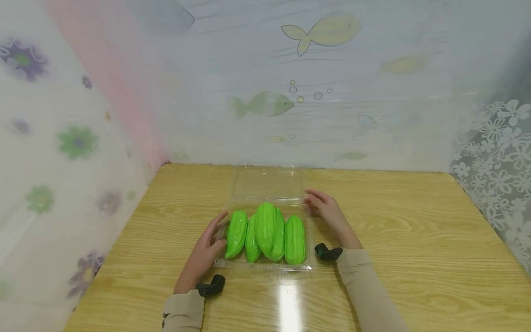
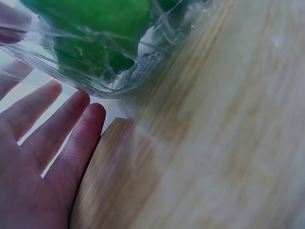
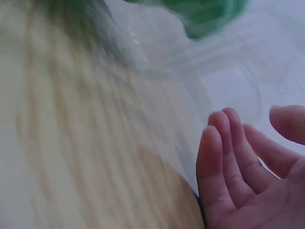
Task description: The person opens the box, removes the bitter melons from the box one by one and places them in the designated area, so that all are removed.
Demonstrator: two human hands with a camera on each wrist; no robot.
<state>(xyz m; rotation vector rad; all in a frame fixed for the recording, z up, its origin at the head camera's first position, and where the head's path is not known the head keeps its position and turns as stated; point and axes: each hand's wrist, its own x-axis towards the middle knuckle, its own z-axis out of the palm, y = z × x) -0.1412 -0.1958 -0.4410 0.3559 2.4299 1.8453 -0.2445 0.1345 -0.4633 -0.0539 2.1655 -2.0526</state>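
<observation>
A clear plastic clamshell box lies on the table with its lid folded open toward the wall. Inside sit several bright green, ridged, elongated pieces shaped like gourds, one lying on top of others in the middle. My left hand is at the box's left side, thumb near the rim; in the left wrist view its fingers extend beside the plastic wall. Near the back right corner is my right hand, its fingers loosely bent and holding nothing. Whether that hand touches the box I cannot tell.
The wooden table carries the box near its middle. A fish-patterned curtain hangs behind the table's far edge, with flowered sheets to either side. Black wrist devices sit at both sleeves.
</observation>
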